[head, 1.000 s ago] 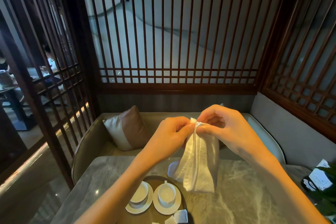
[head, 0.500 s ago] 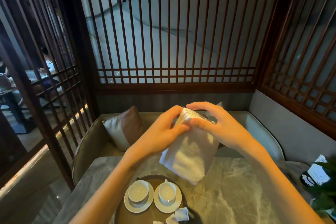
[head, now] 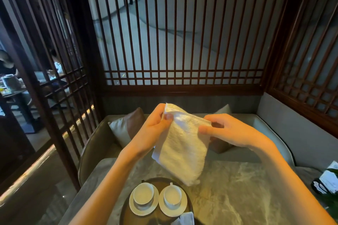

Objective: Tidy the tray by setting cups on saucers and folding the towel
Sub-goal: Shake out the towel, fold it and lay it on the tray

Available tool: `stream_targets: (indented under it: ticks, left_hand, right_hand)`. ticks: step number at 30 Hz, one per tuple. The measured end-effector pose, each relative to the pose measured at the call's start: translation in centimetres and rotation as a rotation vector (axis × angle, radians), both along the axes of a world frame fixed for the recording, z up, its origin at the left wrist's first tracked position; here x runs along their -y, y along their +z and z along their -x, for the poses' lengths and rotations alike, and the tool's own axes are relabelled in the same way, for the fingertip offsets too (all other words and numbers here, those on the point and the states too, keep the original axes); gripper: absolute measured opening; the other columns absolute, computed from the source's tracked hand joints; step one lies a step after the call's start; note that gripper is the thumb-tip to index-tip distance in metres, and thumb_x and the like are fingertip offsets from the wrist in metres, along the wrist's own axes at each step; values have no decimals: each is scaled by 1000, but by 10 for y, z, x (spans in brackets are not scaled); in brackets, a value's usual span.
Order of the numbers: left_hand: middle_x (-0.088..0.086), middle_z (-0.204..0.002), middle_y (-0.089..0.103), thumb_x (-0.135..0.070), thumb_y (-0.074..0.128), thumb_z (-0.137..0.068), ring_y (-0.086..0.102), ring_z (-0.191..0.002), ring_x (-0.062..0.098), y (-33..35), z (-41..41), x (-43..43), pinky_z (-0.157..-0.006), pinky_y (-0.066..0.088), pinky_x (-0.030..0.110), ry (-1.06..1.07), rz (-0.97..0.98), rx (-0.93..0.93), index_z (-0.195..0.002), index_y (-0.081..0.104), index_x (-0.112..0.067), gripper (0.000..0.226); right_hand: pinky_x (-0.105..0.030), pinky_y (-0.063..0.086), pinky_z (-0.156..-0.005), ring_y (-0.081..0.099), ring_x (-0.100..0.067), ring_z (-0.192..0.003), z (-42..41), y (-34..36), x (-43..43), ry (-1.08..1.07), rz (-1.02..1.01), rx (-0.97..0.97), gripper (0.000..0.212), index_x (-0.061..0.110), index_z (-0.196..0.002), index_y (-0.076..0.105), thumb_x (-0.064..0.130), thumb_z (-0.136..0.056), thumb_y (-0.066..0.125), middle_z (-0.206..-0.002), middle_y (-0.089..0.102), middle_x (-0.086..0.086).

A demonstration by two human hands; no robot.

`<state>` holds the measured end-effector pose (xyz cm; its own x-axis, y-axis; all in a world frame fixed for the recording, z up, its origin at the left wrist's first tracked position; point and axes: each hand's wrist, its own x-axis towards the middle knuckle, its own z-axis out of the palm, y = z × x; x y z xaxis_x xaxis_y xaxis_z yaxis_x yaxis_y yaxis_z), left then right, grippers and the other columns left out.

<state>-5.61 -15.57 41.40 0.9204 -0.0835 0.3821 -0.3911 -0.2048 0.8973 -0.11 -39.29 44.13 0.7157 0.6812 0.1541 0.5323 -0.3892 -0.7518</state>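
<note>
Two hands hold the towel (head: 184, 151) up in the air over the far part of the table (head: 237, 188). The left hand (head: 153, 129) pinches its top left corner, thumb on the near face and fingers curled behind. The right hand (head: 230, 131) pinches the top right edge, thumb against the front and fingers over the back. The towel's top edge slopes down from the left grip to the right one, and the cloth hangs below both, slanting down and to the right. Its bottom end hangs by the far rim of the round tray (head: 158, 183); I cannot tell whether it touches. On the tray a cup (head: 143, 193) sits on a saucer (head: 134, 207), and just beside it a second cup (head: 172, 196) sits on a second saucer (head: 182, 206).
</note>
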Motion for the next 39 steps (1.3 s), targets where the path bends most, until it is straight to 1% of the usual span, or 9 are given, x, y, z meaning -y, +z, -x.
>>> stream_targets:
  ticks: [4, 10, 15, 19, 24, 28, 31, 33, 39]
  left_hand:
    - [-11, -83, 56, -41, 39, -100, 55, -75, 2, -9, -8, -5, -75, 49, 29, 344, -230, 105, -103, 50, -18, 26]
    - [-31, -100, 62, -39, 35, -101, 63, -94, -3, -10, -7, 3, -77, 55, 17, 294, -44, 231, -115, 51, -28, 24]
    - [-15, -88, 60, -31, 39, -104, 58, -79, 3, 4, -15, 23, -75, 50, 29, 394, 113, 189, -101, 53, -25, 15]
    - [-12, -81, 51, -27, 40, -103, 50, -74, 7, 1, -27, 23, -76, 41, 33, 603, 112, 150, -109, 51, -9, 22]
    - [1, -95, 60, -30, 39, -103, 59, -94, 26, -20, -30, 11, -91, 50, 47, 601, 78, 27, -113, 51, -9, 27]
    - [5, -118, 70, -29, 52, -98, 66, -113, 29, -61, -12, 4, -95, 54, 49, 305, 737, -193, -106, 70, -27, 20]
    - [15, -133, 63, -15, 70, -72, 63, -118, 33, -95, 9, -1, -90, 57, 46, -13, 1157, -300, -107, 77, -15, 36]
    - [19, -139, 57, -16, 64, -81, 56, -127, 38, -104, 17, -1, -93, 54, 51, -223, 1342, -344, -121, 69, -7, 42]
    - [17, -149, 46, -73, 42, -87, 48, -133, 40, -72, 10, -1, -105, 46, 55, -342, 1079, -605, -146, 45, -13, 84]
  right_hand:
    - [-11, 40, -58, 55, 1, -61, -4, 19, 1, -102, 35, 262, 36, 29, -70, 64, 63, -78, 61, -66, 61, 17]
    - [-11, 43, -62, 57, -3, -70, 1, 34, -8, -139, -311, 417, 24, 29, -91, 52, 38, -85, 74, -79, 57, 17]
    - [-9, 49, -66, 65, 3, -78, 2, 20, -19, -174, -700, 175, 34, 28, -114, 58, 44, -87, 69, -85, 66, 20]
    - [-25, 59, -75, 72, -13, -101, 3, -38, -15, -88, -549, -598, 62, 27, -120, 67, 70, -75, 64, -111, 75, 5]
    - [-20, 53, -62, 69, -11, -80, 2, -80, -24, -323, -591, -470, 37, 17, -108, 72, 45, -84, 68, -90, 75, 3]
    - [-14, 48, -59, 67, -4, -78, -8, -56, -20, -347, -640, -263, 25, 17, -110, 71, 34, -94, 62, -92, 73, 3]
    - [-27, 50, -80, 65, -14, -102, -19, -31, -25, -333, -520, -85, 25, 21, -117, 68, 32, -96, 59, -112, 70, 1]
    - [-31, 51, -90, 63, -13, -108, -25, -16, -28, -291, -447, -12, 25, 24, -118, 67, 32, -97, 57, -115, 69, 6]
    - [-21, 45, -87, 59, 4, -108, -35, 7, -31, -170, -126, 4, 26, 43, -118, 63, 51, -94, 54, -116, 64, 22]
